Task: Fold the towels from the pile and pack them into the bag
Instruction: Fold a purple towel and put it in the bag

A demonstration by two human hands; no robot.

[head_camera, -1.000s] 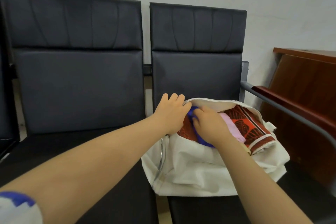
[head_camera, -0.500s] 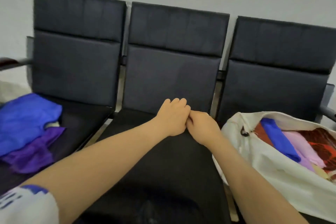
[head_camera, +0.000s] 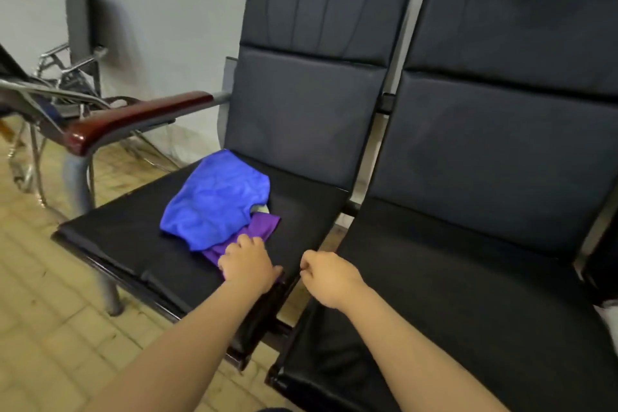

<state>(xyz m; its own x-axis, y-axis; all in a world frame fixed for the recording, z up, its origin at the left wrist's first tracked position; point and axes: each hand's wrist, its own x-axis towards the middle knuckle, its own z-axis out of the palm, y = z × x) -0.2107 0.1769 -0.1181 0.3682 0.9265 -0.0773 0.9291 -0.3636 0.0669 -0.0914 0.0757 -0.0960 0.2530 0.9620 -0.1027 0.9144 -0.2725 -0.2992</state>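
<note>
Two bare forearms reach up from the bottom of the frame. The left hand (head_camera: 249,261), just below centre, lies knuckles-up on the near corner of a crumpled purple towel of thin cloth (head_camera: 261,226). Its fingers bend down into the fabric and hide their own tips, so we cannot tell whether it pinches the cloth or only presses it. The right hand (head_camera: 329,278), just beside it and clear of the cloth, hangs loosely curled with nothing in it. It hovers over the gap between two black padded seats, and we judge it is placed to take a second corner.

The purple towel lies on the seat in the left half of the frame (head_camera: 127,244), and a rumpled bright blue terry towel (head_camera: 217,201) is heaped over its far part. A pale cloth edge (head_camera: 262,209) peeps out between the two. This is the pile. A pull from below may well drag the blue towel along.

The seat in the right half of the frame (head_camera: 468,278) offers a broad flat cushion, and we take it for the likely folding spot. We see no bag for certain. A white scrap (head_camera: 609,314) at the right edge may be part of it, but we cannot tell.

Farther off, at centre left, a glossy reddish-brown wooden armrest (head_camera: 133,120) caps a grey metal tube above beige floor tiles (head_camera: 50,311). In the upper left, chrome chair frames (head_camera: 67,70) stand against the pale grey wall (head_camera: 150,10).
</note>
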